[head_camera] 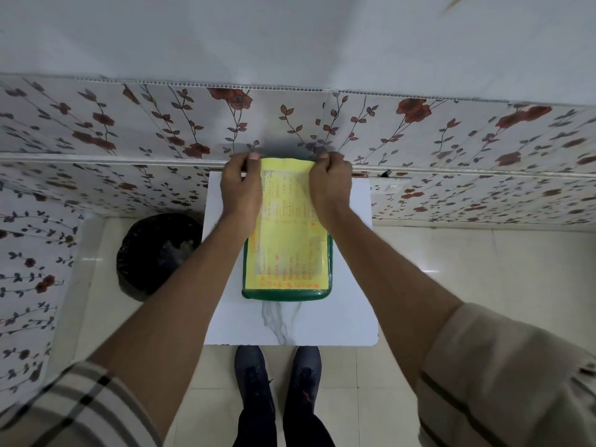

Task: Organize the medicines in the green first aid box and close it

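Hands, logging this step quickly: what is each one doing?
Left hand: closed on the far edge of the box lid.
Right hand: closed on the same edge.

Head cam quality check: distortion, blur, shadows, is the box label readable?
Head view: strong wide-angle bend, the wall trim curves and the forearms balloon toward the bottom corners. Light is soft and even; a faint shadow on the wall behind the left hand and right hand. The yellow label on the green first aid box is too blurred to read.

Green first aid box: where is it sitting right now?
In the head view, the green first aid box sits mid-table on the white marble-look table, the black bin to its left; both hands grip its far edge.
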